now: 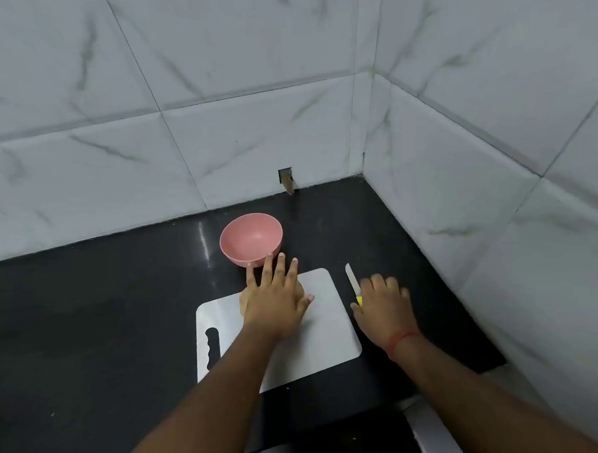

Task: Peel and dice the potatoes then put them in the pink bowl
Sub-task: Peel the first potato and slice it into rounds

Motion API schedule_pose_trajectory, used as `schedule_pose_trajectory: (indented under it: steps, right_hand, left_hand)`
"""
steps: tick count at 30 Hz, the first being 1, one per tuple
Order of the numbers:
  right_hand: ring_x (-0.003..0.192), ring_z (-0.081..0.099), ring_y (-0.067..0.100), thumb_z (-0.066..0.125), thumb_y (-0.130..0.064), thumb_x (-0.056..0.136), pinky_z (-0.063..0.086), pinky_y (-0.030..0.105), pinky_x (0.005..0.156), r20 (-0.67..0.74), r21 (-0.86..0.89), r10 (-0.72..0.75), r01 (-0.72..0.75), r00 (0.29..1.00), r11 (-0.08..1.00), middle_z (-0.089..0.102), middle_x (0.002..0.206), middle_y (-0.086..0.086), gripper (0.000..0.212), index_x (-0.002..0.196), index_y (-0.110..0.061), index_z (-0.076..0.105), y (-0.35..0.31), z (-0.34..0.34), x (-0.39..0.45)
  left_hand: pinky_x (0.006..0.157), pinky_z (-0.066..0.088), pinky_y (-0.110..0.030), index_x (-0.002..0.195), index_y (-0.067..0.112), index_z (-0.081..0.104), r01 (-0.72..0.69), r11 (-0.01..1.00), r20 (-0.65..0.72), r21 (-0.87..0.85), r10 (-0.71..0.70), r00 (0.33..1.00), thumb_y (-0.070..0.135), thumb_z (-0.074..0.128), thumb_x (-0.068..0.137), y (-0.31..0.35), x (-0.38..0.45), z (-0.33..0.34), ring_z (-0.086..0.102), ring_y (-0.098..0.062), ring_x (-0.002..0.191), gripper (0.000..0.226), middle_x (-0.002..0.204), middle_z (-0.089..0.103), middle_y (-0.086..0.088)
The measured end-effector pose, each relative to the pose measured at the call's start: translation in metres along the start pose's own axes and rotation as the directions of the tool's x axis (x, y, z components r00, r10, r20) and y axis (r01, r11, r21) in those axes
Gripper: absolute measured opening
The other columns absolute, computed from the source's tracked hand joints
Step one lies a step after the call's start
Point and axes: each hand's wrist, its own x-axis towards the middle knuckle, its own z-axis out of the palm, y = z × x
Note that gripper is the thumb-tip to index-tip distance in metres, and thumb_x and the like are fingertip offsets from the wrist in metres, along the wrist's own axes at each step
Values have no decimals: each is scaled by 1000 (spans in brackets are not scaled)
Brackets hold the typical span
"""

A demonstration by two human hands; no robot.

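Reaching across the white cutting board (329, 327) on the black counter (89, 321), the left hand (277, 306) is lying with straight fingers over an unpeeled potato (243, 302) at the board's far left corner, just short of the empty pink bowl (251, 238). Right of the board, the right hand (385, 308) is curling onto the yellow-handled knife (353, 284); a firm grip cannot be confirmed. Peeling seems about to begin: lifting both comes next.

A glossy black surface (106, 320) fills a corner between two walls of large white tiles (215, 58) veined in grey-green. A pale streak of light (204, 244) reflects off the surface. Low in the back wall sits a small square hole (286, 179), perhaps with something brownish protruding.
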Motion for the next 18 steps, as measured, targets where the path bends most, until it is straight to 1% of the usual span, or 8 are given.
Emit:
schedule_pose_trajectory:
  steps: [1,4,7,9,11,12,15,18]
  right_hand:
    - [104,50,20,55,-48,88,43,38,86,47,8,19,-20,999,1000,55,113,-4,35,114,-24,55,0,0,-4]
    - [108,51,20,52,-42,93,42,37,88,72,36,30,-33,997,999,56,119,-4,33,120,-24,52,4,10,-12]
    - [106,54,21,51,-35,94,44,34,85,107,72,36,-44,994,996,57,118,0,29,119,-20,52,3,10,-13]
    - [100,56,22,51,-28,94,44,33,79,121,127,62,-77,991,989,56,114,4,24,115,-15,53,3,11,-11]
    - [89,55,22,48,-21,94,40,29,67,139,195,89,-116,986,974,54,111,6,19,110,-12,53,3,9,-10]
    - [87,54,22,45,-20,95,39,29,66,149,240,96,-130,984,962,51,111,6,19,110,-11,51,3,9,-10]
    - [97,54,30,42,-19,97,41,31,72,190,440,125,-198,974,876,45,110,9,22,112,-6,49,-2,-1,-7]
    - [84,54,26,42,-15,97,44,32,71,210,614,197,-286,958,736,46,104,5,18,104,-5,55,-9,-5,-2]
  left_hand:
    - [119,-12,-60,161,22,0,-5,1000,-2,31,5,1000,67,13,97,-1,-1,-1,-10,-29,155,79,169,1,-6]
    - [120,-9,-59,160,17,12,-22,998,17,61,21,1000,59,25,98,-5,0,2,4,-26,155,76,167,18,-5]
    - [121,-6,-59,155,15,29,-46,998,32,33,45,998,52,33,98,-6,1,3,24,-23,150,68,157,39,-2]
    - [121,-4,-57,152,16,36,-43,999,27,14,43,999,51,37,97,-6,3,3,38,-21,142,66,148,47,0]
    - [122,-6,-55,151,15,37,-46,999,29,-10,46,999,50,40,96,-5,5,3,48,-20,131,65,141,51,0]
    - [122,-7,-54,151,15,37,-54,998,34,-17,55,998,50,41,96,-5,6,3,50,-20,127,66,139,51,-1]
    - [122,-9,-53,153,12,35,-87,996,38,-12,88,995,51,44,95,-5,10,2,51,-22,124,70,135,50,-5]
    - [124,-3,-51,154,9,31,-125,991,11,-44,125,992,47,52,93,-3,13,1,50,-25,124,74,135,48,-6]
